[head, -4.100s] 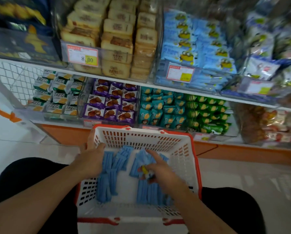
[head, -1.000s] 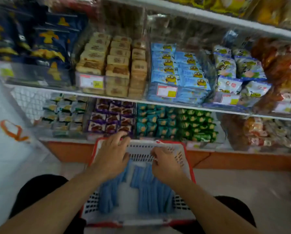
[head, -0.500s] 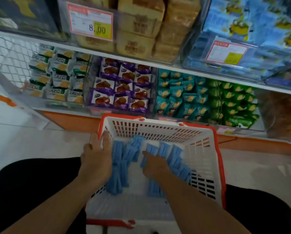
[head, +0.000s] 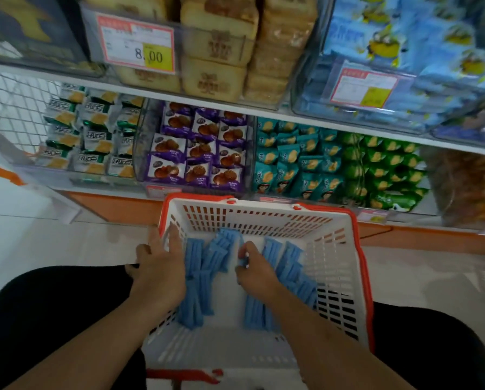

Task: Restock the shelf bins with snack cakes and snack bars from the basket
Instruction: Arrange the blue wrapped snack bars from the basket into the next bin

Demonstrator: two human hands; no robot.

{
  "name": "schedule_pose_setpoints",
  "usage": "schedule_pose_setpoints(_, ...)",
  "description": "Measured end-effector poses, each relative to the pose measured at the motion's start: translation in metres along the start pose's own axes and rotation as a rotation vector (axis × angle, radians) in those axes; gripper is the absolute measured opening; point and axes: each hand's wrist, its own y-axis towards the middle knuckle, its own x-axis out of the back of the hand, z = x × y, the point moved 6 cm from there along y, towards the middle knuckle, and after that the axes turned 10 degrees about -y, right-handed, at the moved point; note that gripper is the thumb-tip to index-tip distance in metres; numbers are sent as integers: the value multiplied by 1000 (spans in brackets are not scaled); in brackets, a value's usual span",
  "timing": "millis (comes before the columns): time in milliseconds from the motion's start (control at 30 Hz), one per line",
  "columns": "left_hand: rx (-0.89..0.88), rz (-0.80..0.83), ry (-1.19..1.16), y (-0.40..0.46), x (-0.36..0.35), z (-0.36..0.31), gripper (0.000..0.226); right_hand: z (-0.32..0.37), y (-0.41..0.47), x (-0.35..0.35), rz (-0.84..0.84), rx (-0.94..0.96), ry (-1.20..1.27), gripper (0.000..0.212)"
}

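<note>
Both hands are inside white basket, which sits in front of the lower shelf bins. Left hand lies flat, fingers straight, on the left pile of blue snack bars. Right hand, fingers curled, pinches one bar mid-basket

Both hands are down in the white basket: left hand at nine o'clock, right hand pinching blue snack bars (shelf bins at twelve).
</note>
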Motion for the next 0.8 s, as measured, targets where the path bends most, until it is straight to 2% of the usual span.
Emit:
schedule_pose_setpoints(133,-37,31,-89,-5,10,-5,92,9,-51,36,131,18,591,26)
schedule_pose_setpoints(233,-27,18,-134,-17,23,-9,74,18,-94,70,153,110,801,33)
schedule_pose_setpoints(300,-69,-69,-132,-27,35,-14,70,22,-122,92,149,190,859,38)
schedule_pose_setpoints(400,-274,-248,-136,-54,68,-41,65,30,-158,121,169,287,945,55)
schedule_pose_setpoints(467,-450,-304,-227,-84,99,-73,61,40,-178,136,243,335,1030,49)
schedule_pose_setpoints(567,-772,-298,-267,-135,144,-121,69,50,-197,156,227,333,1013,40)
schedule_pose_setpoints(667,-1040,-172,-41,-185,158,-163,73,51,-210,178,119,307,914,29)
schedule_pose_setpoints(733,-1092,-191,138,-207,160,-183,69,54,-221,194,36,327,761,25)
schedule_pose_setpoints(800,-1072,-240,201,-219,161,-196,65,58,-234,210,-39,357,600,21)
